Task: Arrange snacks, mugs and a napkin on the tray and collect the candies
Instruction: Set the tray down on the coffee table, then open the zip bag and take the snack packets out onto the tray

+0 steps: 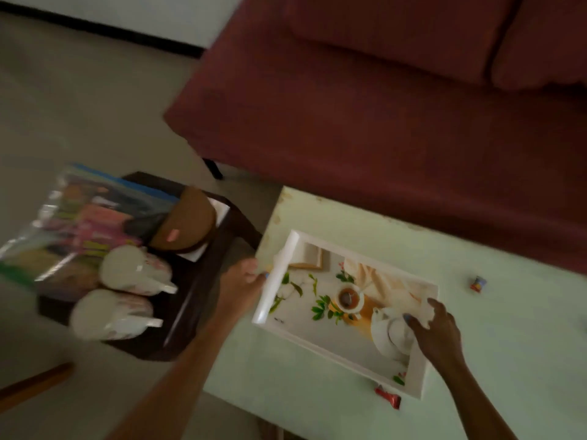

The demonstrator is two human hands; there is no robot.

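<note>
Left grip [243,282] clasps tray [276,300] left rim; right grip [436,328] clasps right rim, tray on table [508,344].

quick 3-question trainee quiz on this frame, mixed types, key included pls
1. True or false: the two white mugs already stand on the white tray.
2. Which hand grips the tray's short end nearest the mugs? A) left hand B) right hand
3. Fill in: two wrapped candies lie on the pale ___, outside the tray.

Key: 1 false; 2 A; 3 table.
</note>
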